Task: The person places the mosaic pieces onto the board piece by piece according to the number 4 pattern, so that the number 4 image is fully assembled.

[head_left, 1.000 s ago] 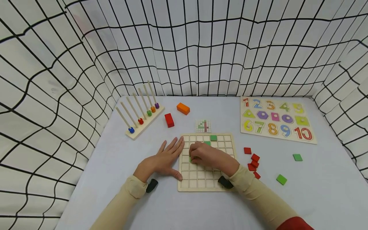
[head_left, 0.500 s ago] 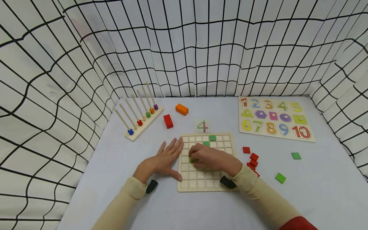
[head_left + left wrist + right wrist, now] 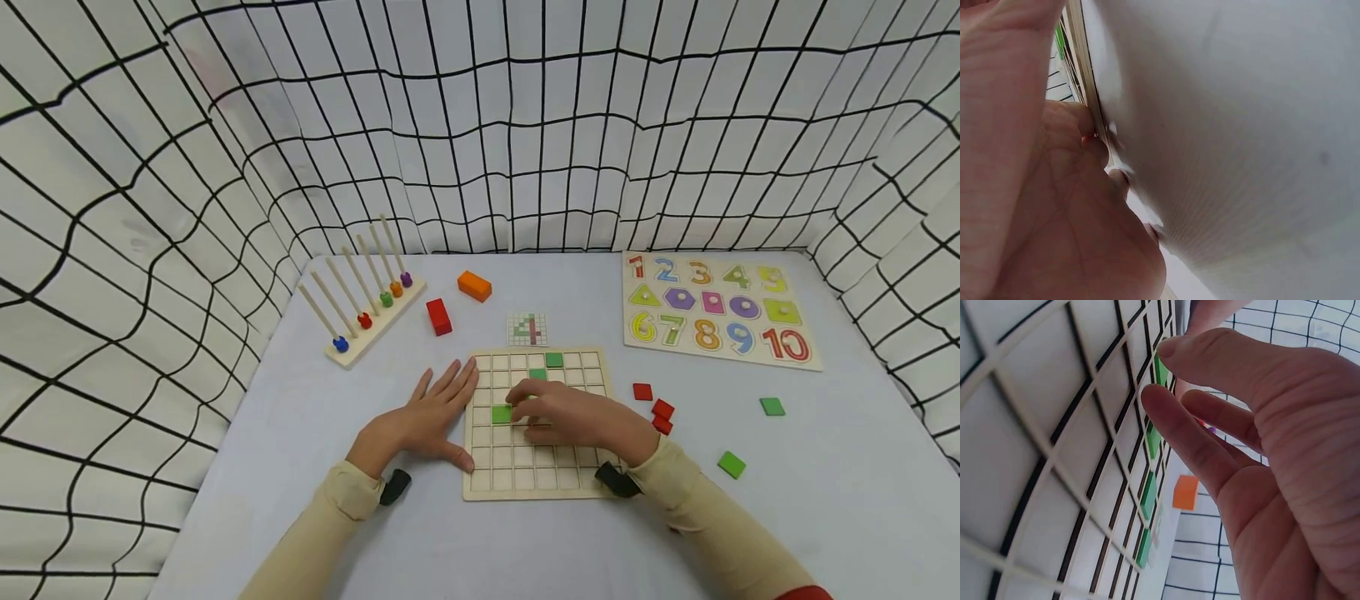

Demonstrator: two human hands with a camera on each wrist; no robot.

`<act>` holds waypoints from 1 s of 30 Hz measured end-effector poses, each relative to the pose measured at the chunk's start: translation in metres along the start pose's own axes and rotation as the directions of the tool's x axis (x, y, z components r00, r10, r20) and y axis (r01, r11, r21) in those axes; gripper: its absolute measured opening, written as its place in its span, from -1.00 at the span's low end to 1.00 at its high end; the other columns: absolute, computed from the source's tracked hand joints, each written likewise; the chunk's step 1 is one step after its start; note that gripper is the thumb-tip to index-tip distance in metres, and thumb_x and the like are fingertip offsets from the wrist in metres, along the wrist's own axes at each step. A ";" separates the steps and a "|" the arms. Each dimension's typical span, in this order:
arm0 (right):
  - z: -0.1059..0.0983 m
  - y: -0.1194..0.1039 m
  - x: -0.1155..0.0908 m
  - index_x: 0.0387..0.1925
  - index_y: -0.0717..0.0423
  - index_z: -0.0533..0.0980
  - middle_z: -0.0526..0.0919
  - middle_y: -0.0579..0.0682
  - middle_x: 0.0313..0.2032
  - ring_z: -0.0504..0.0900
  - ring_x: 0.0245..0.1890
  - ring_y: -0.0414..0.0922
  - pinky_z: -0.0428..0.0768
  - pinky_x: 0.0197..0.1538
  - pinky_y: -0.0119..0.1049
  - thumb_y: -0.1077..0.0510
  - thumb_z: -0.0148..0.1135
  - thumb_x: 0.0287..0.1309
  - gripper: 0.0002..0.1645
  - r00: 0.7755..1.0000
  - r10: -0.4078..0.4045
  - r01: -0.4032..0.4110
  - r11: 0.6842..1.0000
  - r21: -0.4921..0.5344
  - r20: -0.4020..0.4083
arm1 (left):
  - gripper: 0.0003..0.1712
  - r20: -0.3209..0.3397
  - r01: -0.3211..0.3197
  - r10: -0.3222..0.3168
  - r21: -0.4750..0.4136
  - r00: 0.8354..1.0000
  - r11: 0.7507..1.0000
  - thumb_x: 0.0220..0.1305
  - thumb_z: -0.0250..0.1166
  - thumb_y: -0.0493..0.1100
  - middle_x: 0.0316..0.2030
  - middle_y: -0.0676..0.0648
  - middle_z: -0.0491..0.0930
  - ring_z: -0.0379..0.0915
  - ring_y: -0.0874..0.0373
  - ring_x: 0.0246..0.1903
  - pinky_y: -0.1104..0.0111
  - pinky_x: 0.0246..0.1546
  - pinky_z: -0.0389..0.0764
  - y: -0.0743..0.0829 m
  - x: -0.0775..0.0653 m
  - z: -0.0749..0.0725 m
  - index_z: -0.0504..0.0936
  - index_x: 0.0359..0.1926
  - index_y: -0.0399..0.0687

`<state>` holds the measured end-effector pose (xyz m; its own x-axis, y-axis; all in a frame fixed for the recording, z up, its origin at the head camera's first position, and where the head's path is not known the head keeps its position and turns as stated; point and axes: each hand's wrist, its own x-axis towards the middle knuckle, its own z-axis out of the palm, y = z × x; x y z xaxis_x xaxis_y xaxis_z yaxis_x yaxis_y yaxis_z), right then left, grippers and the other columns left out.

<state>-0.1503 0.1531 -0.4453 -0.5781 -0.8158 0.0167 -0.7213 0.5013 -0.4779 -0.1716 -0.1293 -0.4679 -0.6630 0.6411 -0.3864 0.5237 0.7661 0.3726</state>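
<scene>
Tile (image 3: 501, 414) by the relaxed, empty right hand (image 3: 573, 412) is probably light and stiff, best pinched by its edges; left hand (image 3: 427, 427), gripping nothing, is spread against the board (image 3: 502, 480).

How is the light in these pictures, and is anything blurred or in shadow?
Head view: even light, with the board and number puzzle easy to see; left wrist view: the left hand is dim, and a soft shadow lies on the white table; right wrist view: the board's nearest lines look slightly blurred.
</scene>
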 end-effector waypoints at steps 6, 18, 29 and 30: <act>0.001 0.008 -0.015 -0.01 0.18 0.75 0.69 0.13 0.17 0.78 -0.10 -0.12 0.77 0.08 -0.29 0.28 0.42 0.34 -0.78 0.999 0.002 -0.002 1.000 -0.023 -0.038 | 0.62 -0.020 -0.009 0.009 0.001 1.000 1.000 0.09 0.56 0.43 0.76 -0.14 -0.49 -0.59 -0.19 0.75 -0.29 0.67 -0.42 -0.002 0.000 0.004 -0.31 0.74 -0.18; -0.005 0.023 -0.060 0.00 0.22 0.74 0.67 0.21 0.20 0.83 -0.14 -0.14 0.81 0.01 -0.23 0.29 0.47 0.29 -0.75 0.990 0.063 -0.061 0.998 0.021 -0.123 | 0.63 -0.022 -0.015 0.015 -0.010 1.000 1.000 0.08 0.57 0.42 0.76 -0.15 -0.49 -0.60 -0.19 0.75 -0.29 0.67 -0.44 -0.001 -0.002 0.002 -0.31 0.74 -0.19; -0.011 0.030 -0.092 -0.01 0.16 0.74 0.68 0.19 0.17 0.77 -0.05 -0.04 0.77 -0.02 -0.23 0.30 0.49 0.27 -0.74 0.982 0.092 -0.091 0.996 0.015 -0.167 | 0.62 -0.020 -0.019 0.019 -0.006 1.000 1.000 0.09 0.57 0.41 0.76 -0.15 -0.49 -0.59 -0.20 0.75 -0.29 0.67 -0.44 -0.001 -0.002 0.001 -0.32 0.74 -0.18; -0.012 0.031 -0.095 -0.02 0.17 0.74 0.68 0.20 0.16 0.77 -0.08 -0.06 0.77 -0.04 -0.23 0.31 0.49 0.26 -0.74 0.980 0.093 -0.091 0.996 0.018 -0.174 | 0.62 -0.019 -0.017 0.017 -0.003 1.000 1.000 0.10 0.57 0.41 0.76 -0.15 -0.50 -0.59 -0.20 0.75 -0.29 0.67 -0.44 0.000 -0.002 0.001 -0.32 0.74 -0.18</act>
<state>-0.1227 0.2493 -0.4511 -0.7001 -0.7031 0.1245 -0.6584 0.5682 -0.4936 -0.1699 -0.1307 -0.4682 -0.6641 0.6533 -0.3636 0.5336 0.7548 0.3815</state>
